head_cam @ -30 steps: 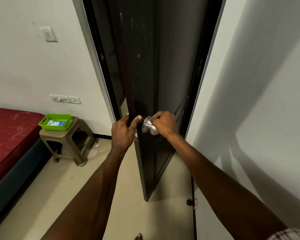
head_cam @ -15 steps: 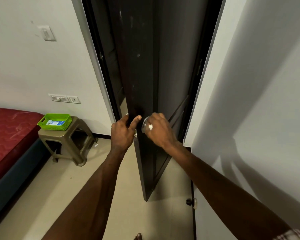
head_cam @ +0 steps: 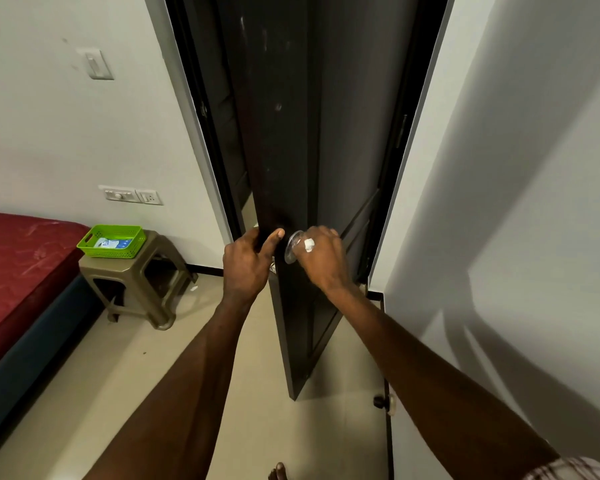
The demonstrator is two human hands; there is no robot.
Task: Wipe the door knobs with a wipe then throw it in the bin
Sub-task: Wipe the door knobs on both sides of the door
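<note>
Dark door [head_cam: 284, 150] stands ajar, edge-on to cam, floor gap either side. Left hand [head_cam: 246, 268] grips door edge, thumb flat on the face. Right hand [head_cam: 321, 259] curls round the silver door knob [head_cam: 291, 251], mostly hiding it; only rim shows. White wipe [head_cam: 308, 244] peeks betw. fingers, rest hidden.

A round silver door knob [head_cam: 290, 250] projects from the dark door's [head_cam: 281, 150] right face, its base plate showing. A crumpled white wipe [head_cam: 308, 244] lies pressed against it at 3 o'clock, mostly hidden.
</note>
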